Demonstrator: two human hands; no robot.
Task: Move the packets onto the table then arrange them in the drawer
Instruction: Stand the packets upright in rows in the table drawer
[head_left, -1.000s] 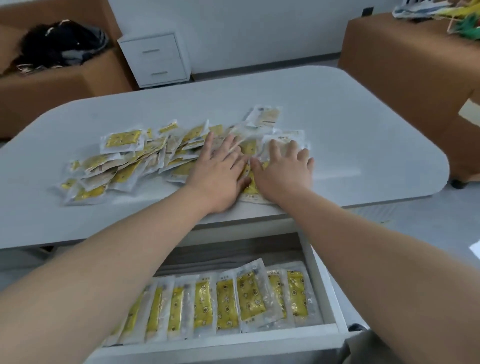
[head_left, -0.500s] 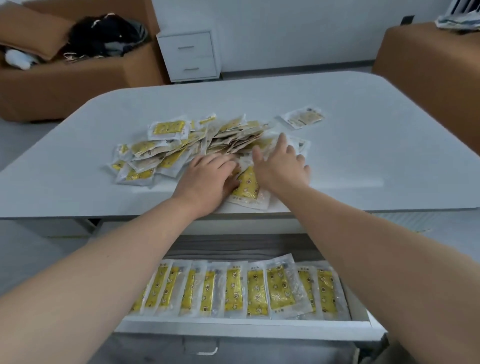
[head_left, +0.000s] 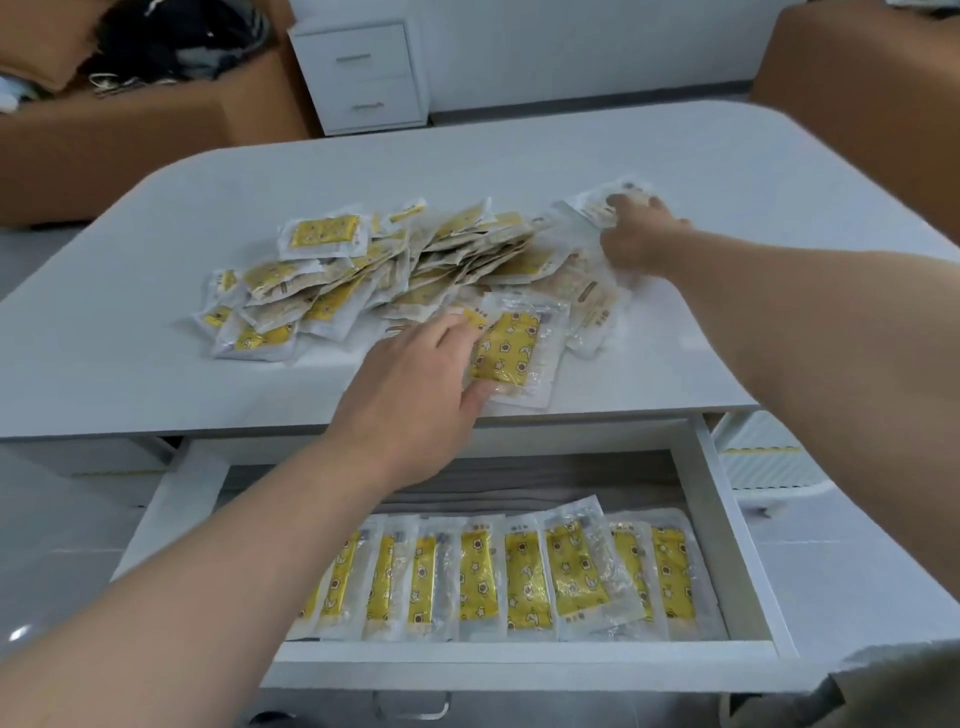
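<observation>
One head-worn wide-angle view looks forward and down from close above the worktop (head_left: 675, 171) and the open drawer (head_left: 717, 519) beneath it

Packet heap (head_left: 395, 270) on table (head_left: 675, 171); packet row (head_left: 509, 577) in drawer (head_left: 524, 670) below front edge.

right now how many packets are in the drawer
9 packets show, in one overlapping row along the drawer front, one tilted on top right of middle; the left forearm may hide more at the left end.
</observation>
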